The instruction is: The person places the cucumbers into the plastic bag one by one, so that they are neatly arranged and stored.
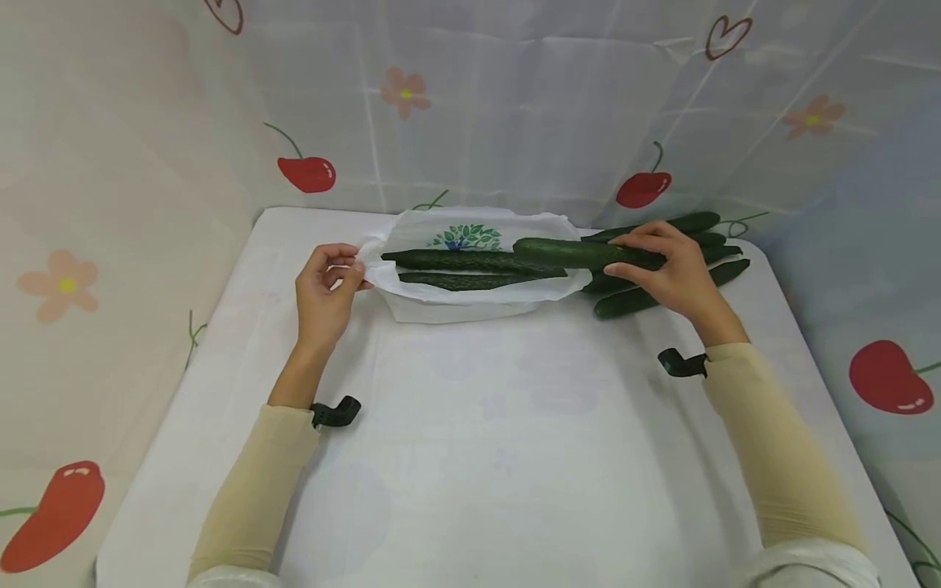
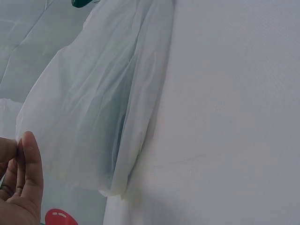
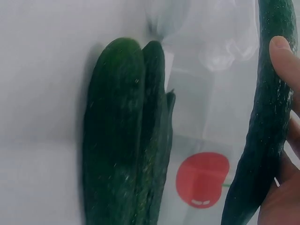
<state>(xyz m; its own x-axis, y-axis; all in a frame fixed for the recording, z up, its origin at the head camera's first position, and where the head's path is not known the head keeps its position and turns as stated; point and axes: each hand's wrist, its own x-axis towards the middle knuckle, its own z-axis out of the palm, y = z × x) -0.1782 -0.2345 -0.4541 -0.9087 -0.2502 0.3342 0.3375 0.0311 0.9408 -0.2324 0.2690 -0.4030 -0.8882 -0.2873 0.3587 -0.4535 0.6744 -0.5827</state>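
Note:
A white plastic bag [image 1: 463, 312] with a green tree print lies at the back of the table, its mouth spread. Inside it, two cucumbers [image 1: 470, 282] lie side by side. My left hand [image 1: 327, 294] pinches the bag's left edge between thumb and fingers; in the left wrist view the thin plastic [image 2: 79, 112] stretches away from the fingertips. With thumb and fingers, my right hand [image 1: 680, 273] grips another cucumber [image 1: 559, 252], whose far end reaches over the bag's opening. In the right wrist view this held cucumber [image 3: 262, 122] runs along the right side.
Several more cucumbers [image 1: 625, 305] lie in a pile right of the bag, partly behind my right hand; they also show in the right wrist view. The white-covered table [image 1: 500, 457] meets a printed curtain [image 1: 500, 98] at its back edge.

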